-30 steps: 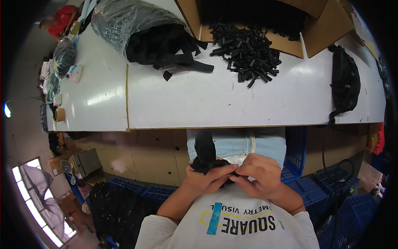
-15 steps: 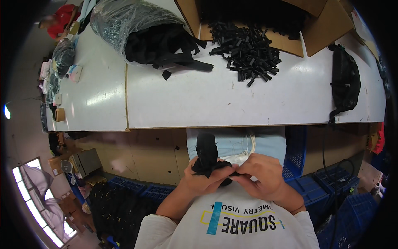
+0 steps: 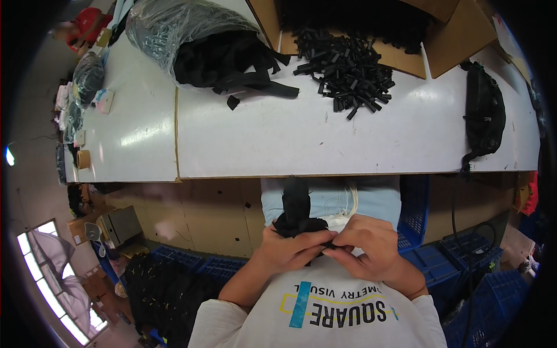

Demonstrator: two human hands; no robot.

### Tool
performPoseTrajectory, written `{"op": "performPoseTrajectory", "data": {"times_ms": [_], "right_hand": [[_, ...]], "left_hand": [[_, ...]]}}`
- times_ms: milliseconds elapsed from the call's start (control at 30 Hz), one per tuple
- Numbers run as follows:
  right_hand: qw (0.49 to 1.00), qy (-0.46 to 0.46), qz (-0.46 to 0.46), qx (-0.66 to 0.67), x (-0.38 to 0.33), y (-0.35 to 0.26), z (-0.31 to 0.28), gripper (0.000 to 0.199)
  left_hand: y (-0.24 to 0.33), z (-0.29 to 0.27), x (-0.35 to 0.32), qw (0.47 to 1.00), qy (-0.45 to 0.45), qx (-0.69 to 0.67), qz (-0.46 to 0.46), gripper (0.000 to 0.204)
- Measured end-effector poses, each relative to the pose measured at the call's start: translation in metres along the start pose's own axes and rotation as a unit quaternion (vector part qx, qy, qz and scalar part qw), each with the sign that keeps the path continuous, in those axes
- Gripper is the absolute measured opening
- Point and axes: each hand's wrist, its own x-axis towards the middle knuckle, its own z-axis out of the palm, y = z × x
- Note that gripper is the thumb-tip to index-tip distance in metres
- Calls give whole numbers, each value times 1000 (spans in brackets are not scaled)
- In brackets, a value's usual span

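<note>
Over my lap, below the table edge, my left hand and my right hand both pinch a black fabric strap. The strap bunches between my fingers and a loose length of it runs up over my knees. My fingertips meet at a small dark part near the middle; what it is cannot be made out. On the white table above lie a heap of black plastic pieces and a black bag at the right end.
A clear plastic sack of black straps lies at the table's back left, with an open cardboard box behind the plastic pieces. Blue crates stand on the floor at my right. A tape roll and small bundles sit at the table's left end.
My hands stay together on the strap in my lap; only the fingers shift slightly.
</note>
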Motion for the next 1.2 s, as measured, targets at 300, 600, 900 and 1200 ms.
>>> {"op": "performPoseTrajectory", "data": {"times_ms": [300, 600, 900, 1200], "right_hand": [[1000, 1, -16, -6, -1, 4, 1, 24], [1000, 18, -1, -14, -3, 5, 4, 25], [999, 37, 9, -20, -5, 4, 5, 25], [998, 37, -17, -46, -9, 4, 8, 25]], "left_hand": [[-6, 2, -2, 999, -17, -22, -35, 33], [-4, 6, -3, 999, 8, -4, -38, 34], [2, 6, -5, 1000, 5, 21, -22, 27], [0, 8, -20, 996, -18, 79, -27, 39]]}}
